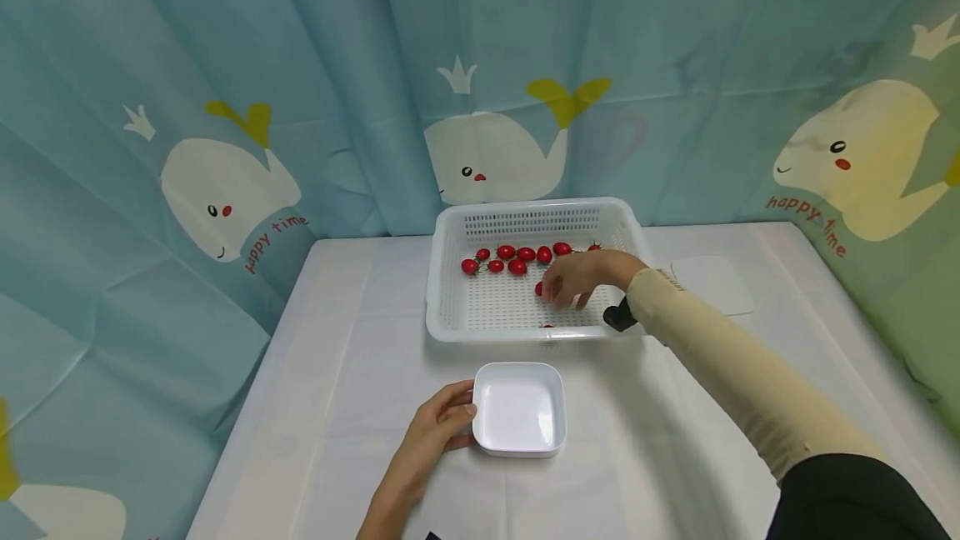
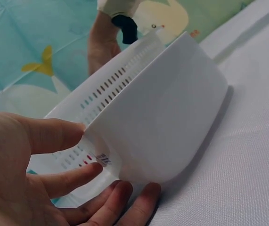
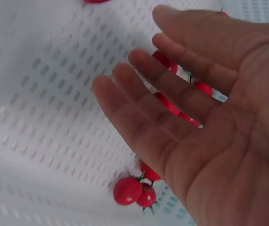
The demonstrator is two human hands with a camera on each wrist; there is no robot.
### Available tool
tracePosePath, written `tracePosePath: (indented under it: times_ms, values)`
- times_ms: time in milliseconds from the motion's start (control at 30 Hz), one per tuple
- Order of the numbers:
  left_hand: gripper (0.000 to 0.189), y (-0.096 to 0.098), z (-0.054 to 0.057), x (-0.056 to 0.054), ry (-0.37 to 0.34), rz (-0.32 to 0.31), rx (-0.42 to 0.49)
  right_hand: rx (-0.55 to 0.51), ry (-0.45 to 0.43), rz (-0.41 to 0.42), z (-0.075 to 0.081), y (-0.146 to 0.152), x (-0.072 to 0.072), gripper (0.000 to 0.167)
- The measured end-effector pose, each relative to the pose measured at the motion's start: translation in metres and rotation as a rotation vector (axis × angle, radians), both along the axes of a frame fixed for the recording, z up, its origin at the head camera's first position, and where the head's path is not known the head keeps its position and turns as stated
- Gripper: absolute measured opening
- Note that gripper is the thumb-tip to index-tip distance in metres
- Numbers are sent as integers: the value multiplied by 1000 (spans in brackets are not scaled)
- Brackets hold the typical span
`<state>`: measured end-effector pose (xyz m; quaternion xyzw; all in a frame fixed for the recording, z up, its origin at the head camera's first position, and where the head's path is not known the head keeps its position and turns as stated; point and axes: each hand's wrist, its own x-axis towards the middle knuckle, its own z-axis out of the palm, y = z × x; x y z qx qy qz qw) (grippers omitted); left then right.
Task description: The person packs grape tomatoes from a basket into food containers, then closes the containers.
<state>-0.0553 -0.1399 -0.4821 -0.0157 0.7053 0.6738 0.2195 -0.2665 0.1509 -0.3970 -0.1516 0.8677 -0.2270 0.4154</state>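
Note:
At the left side of a small white square dish (image 1: 519, 408), my left hand (image 1: 442, 419) rests its fingertips. In the left wrist view its thumb (image 2: 59, 135) meets the rim and the other fingers lie extended along the wall and base. My right hand (image 1: 573, 277) is over the right part of a white perforated basket (image 1: 450, 307), fingers extended downward. One cherry tomato (image 1: 538, 288) shows right beside its fingertips. Several more red cherry tomatoes (image 1: 517, 267) lie toward the basket's back. The right wrist view shows the palm with nothing held.
The basket stands on a white-covered table (image 1: 360, 340) behind the dish, near a blue curtain (image 1: 337, 40) with whale prints. A pale flat sheet (image 1: 712, 283) lies right of the basket. Another tomato (image 1: 548, 326) is by the basket's front wall.

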Motion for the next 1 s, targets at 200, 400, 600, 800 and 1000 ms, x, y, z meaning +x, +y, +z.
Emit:
tracePosePath:
  times_ms: [200, 400, 600, 800, 1000]
  values:
    - [59, 0, -1, 0, 0, -2, 4, -7, -61, 12, 1, -10, 6, 27]
    - [59, -2, -3, -1, 8, -9, 8, -3, -167, 22, 0, -12, 9, 31]
    - [59, -3, -3, 0, 7, -15, 7, -12, -240, 72, -4, -8, 7, 37]
    - [61, -4, -3, 0, -10, -20, 1, -43, -270, 92, -5, -3, 6, 30]
    - [60, -3, -3, -2, -12, -19, 8, -50, -226, 86, -1, -3, 7, 22]
